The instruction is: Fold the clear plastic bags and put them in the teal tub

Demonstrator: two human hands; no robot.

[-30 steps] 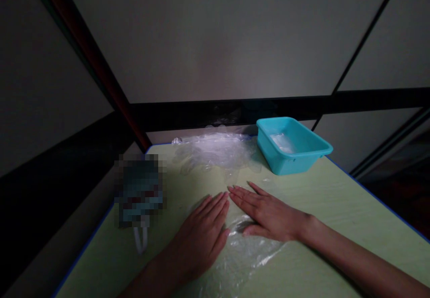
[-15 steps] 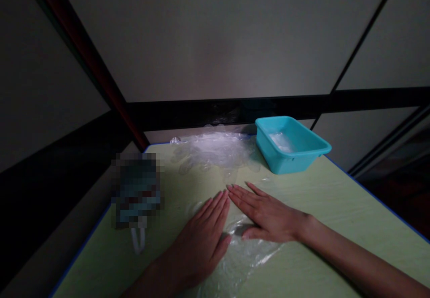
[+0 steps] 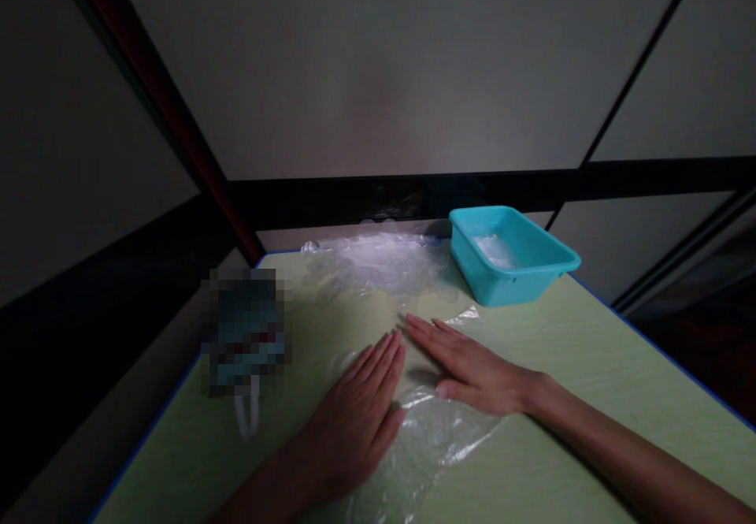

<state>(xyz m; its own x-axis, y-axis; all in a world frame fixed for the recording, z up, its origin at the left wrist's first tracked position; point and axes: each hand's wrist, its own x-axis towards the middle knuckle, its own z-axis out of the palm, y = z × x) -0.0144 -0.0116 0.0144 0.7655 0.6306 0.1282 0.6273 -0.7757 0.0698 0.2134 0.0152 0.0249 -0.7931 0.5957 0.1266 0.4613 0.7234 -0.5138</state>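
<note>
Head view, dim light. Largest first: we record a pale panelled wall (image 3: 366,67) crossed by a black band (image 3: 319,202). Against it stands the table (image 3: 602,358), pale green top, blue edge.

On the table, towards us, lies the sheet (image 3: 440,429): thin clear plastic, creased and shiny, running under and between our hands to the bottom of the view. A bright corner of it shows just beyond our right fingers.

Near the far edge we note the pile (image 3: 383,262), clear plastic in flat layers with rounded lobes at its rim. Just beside it, to the right, sits the bin (image 3: 513,286), turquoise, upright and open-topped.

Our left hand (image 3: 354,421) is palm down over the sheet, fingers straight and side by side, thumb apart from them; grip open, clamped on nothing. Our right hand (image 3: 476,370) is also palm down over the sheet, slanting in from the right, thumb apart from the fingers; grip likewise open. The two sets of fingertips are near each other, with a gap between.

Left of the hands lies a pixelated item (image 3: 245,331), identity not readable, with a white strap (image 3: 248,412) at its near end. Smallest: a clear wad (image 3: 494,250) inside the bin.
</note>
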